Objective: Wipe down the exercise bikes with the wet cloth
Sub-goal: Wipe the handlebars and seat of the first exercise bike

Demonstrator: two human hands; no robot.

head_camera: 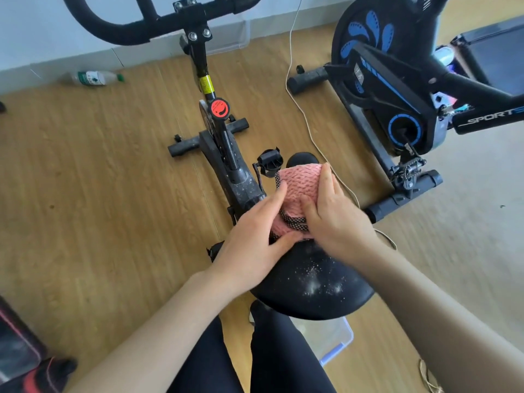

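Presently both sets of fingers lie nearly straight and flat, with nothing curled into a grip. The right hand (pixel 331 214) presses down on top of the pink ribbed cloth with black-and-white dotted trim (pixel 295 185), thumb laid across its middle. The left hand (pixel 255 236) has its index finger along the cloth's left edge and its thumb pushed against the near edge. So the cloth sits pinned under and between my fingers, draped over the narrow nose of the black padded saddle (pixel 312 282).

I judge the cloth soft, limp and light, a little heavier for being wet. It should bunch and slide rather than hold shape, so flat pressure on its middle suits it better than a pinch at a corner. The saddle looks smooth and firm; behind my wrists it carries white dusty specks — a patch not yet wiped, I'd say.

Beyond the fingertips runs the dusty black bike frame (pixel 226 154) with its round red knob (pixel 219 109), then the black curved handlebars (pixel 127 29). Right of the right fingers a thin white cord (pixel 300 109) trails across the floor, and past it stands a second black-and-blue exercise bike (pixel 382 89). Under the saddle, by my legs, sits a clear plastic tub (pixel 334 338). Far left of the left fingers a clear plastic bottle with a green cap (pixel 90 78) lies on its side on the wood-plank floor (pixel 99 180) — close to the pale wall.
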